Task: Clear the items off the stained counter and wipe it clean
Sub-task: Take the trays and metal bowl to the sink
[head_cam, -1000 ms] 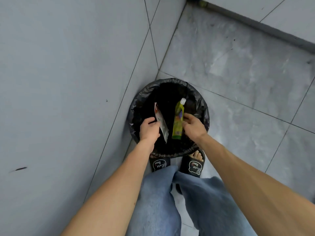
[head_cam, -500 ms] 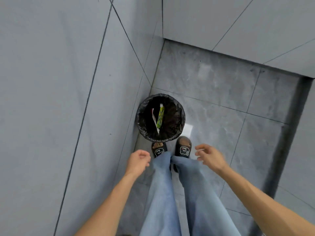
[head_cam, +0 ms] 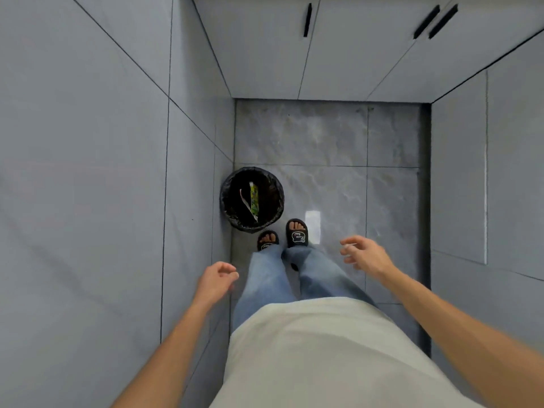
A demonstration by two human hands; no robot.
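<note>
A round bin lined with a black bag [head_cam: 228, 201] stands on the floor against the left wall. Inside it lie a green-yellow bottle [head_cam: 253, 197] and a thin white wrapper [head_cam: 246, 205]. My left hand [head_cam: 216, 279] hangs well above and in front of the bin, fingers loosely curled, holding nothing. My right hand [head_cam: 363, 253] is out to the right over the floor, fingers spread and relaxed, also empty. The stained counter is not in view.
Grey tiled wall on the left, grey cabinet fronts with black handles [head_cam: 307, 20] ahead, another grey panel on the right. Marbled grey floor tiles [head_cam: 323, 136] lie between them. My feet in black slippers [head_cam: 296, 234] stand next to the bin.
Both hands let go of the bottle and wrapper, which now lie in the bin. I have straightened up, so the bin looks smaller and farther, and my hands drew back empty.
</note>
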